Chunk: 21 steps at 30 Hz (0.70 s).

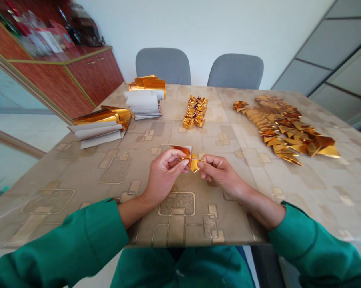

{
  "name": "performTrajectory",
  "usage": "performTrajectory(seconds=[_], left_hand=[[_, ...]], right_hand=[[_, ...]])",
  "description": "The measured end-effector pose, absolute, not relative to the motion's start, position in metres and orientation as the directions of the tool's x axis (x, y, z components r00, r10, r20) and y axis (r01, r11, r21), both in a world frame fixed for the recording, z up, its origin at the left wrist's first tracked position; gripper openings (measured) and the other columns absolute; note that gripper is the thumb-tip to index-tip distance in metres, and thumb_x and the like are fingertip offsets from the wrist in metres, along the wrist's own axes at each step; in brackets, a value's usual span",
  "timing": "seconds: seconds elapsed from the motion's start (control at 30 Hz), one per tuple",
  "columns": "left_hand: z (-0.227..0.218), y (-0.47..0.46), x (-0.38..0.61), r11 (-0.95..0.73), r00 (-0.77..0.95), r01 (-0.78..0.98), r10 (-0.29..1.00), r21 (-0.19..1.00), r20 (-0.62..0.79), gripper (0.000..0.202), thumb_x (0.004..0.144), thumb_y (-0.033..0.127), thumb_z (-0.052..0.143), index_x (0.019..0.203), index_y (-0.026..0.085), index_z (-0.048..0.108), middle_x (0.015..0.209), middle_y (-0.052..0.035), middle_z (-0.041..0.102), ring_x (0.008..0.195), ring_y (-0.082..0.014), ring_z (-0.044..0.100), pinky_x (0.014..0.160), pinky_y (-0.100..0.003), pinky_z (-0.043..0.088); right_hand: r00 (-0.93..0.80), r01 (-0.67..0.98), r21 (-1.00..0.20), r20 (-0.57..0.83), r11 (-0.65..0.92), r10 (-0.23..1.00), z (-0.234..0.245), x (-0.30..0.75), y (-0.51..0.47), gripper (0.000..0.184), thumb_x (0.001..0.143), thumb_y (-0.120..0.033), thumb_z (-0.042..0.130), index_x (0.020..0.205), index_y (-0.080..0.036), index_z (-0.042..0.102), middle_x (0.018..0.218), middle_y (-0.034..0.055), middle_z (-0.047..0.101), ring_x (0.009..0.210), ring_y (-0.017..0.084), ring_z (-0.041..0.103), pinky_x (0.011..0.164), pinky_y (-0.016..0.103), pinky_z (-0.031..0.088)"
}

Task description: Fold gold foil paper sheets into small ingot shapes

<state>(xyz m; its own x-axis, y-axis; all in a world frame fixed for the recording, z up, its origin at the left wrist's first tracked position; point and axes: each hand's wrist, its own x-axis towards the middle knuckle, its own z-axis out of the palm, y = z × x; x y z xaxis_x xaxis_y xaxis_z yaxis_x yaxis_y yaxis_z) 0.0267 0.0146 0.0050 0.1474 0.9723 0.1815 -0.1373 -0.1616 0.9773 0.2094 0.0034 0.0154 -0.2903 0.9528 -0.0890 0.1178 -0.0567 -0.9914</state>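
Between my hands, just above the table near its middle, is a partly folded piece of gold foil paper (194, 164) with a whitish inner face. My left hand (166, 170) pinches its left part between thumb and fingers. On the other side, the thumb and fingers of my right hand (218, 170) are closed on its right tip. Beyond the hands stand two short rows of folded gold pieces (195, 111), nested into one another. To the right spreads a large heap of pointed folded gold pieces (284, 128).
At the left lie a stack of gold-and-white paper sheets (100, 127) and, farther back, another stack of sheets (144, 98). Two grey chairs (164, 64) stand behind the patterned table (114, 208). A reddish wooden cabinet (78, 76) with bottles is at the far left.
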Motion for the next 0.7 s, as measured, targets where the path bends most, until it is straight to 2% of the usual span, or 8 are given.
performTrajectory(seconds=[0.1,0.2,0.3,0.4,0.53,0.63,0.7], left_hand=[[0.003,0.015,0.024,-0.309,0.189,0.0,0.934,0.951,0.303,0.005,0.087,0.019,0.063,0.091,0.017,0.065,0.079,-0.0008,0.071,0.069,-0.0115,0.068,0.066,-0.023,0.056],[0.001,0.017,0.02,-0.488,0.253,0.18,0.862,0.854,0.439,0.009,0.085,0.011,0.064,0.09,0.018,0.067,0.083,-0.0011,0.07,0.075,-0.0112,0.067,0.071,-0.023,0.054],[0.003,0.02,0.018,-0.635,0.304,0.32,0.772,0.703,0.559,0.016,0.08,0.006,0.07,0.091,0.018,0.068,0.083,-0.0006,0.066,0.072,-0.0112,0.061,0.067,-0.024,0.051],[0.006,0.022,0.016,-0.725,0.299,0.45,0.672,0.521,0.678,0.011,0.08,0.012,0.073,0.088,0.019,0.07,0.08,-0.0011,0.06,0.072,-0.0133,0.056,0.065,-0.026,0.047],[0.01,0.021,0.013,-0.786,0.332,0.532,0.536,0.315,0.776,0.006,0.081,0.015,0.073,0.082,0.02,0.07,0.084,-0.004,0.062,0.08,-0.0177,0.058,0.071,-0.032,0.046],[0.013,0.021,0.012,-0.828,0.39,0.488,0.489,0.275,0.781,0.01,0.081,0.009,0.07,0.081,0.018,0.066,0.087,-0.0045,0.069,0.082,-0.018,0.061,0.076,-0.033,0.048],[0.014,0.021,0.012,-0.833,0.391,0.472,0.492,0.29,0.778,0.011,0.081,0.008,0.068,0.081,0.018,0.064,0.084,-0.0041,0.07,0.08,-0.0179,0.062,0.075,-0.033,0.048]], right_hand=[[-0.274,0.099,-0.994,-0.07,-0.044,0.959,0.017,0.212,0.005,0.037,0.086,-0.05,0.06,0.065,-0.02,0.054,0.056,-0.0043,0.051,0.048,0.008,0.037,0.048,0.023,0.027],[-0.259,0.085,-0.995,-0.069,-0.049,0.963,0.016,0.214,0.007,0.037,0.086,-0.048,0.06,0.064,-0.02,0.055,0.054,-0.0043,0.05,0.048,0.008,0.037,0.048,0.024,0.028],[-0.265,0.072,-0.995,-0.088,-0.072,0.96,0.016,0.214,0.007,0.036,0.086,-0.047,0.06,0.063,-0.019,0.056,0.054,-0.0037,0.053,0.047,0.008,0.038,0.049,0.024,0.029],[-0.275,0.052,-0.994,-0.105,-0.095,0.956,0.017,0.214,0.006,0.034,0.086,-0.046,0.06,0.066,-0.019,0.058,0.055,-0.0035,0.055,0.047,0.008,0.039,0.048,0.023,0.029],[-0.288,0.111,-0.991,-0.103,-0.074,0.952,0.019,0.214,0.003,0.036,0.087,-0.049,0.057,0.068,-0.019,0.06,0.054,-0.004,0.053,0.045,0.008,0.038,0.046,0.024,0.028],[-0.199,0.21,-0.973,0.057,0.099,0.978,0.022,0.214,0.003,0.037,0.089,-0.049,0.057,0.068,-0.019,0.057,0.056,-0.0042,0.049,0.05,0.009,0.04,0.049,0.024,0.029],[-0.137,0.283,-0.928,0.212,0.244,0.968,0.024,0.214,0.003,0.029,0.087,-0.043,0.062,0.072,-0.019,0.056,0.062,-0.0038,0.051,0.056,0.01,0.043,0.052,0.025,0.033]])
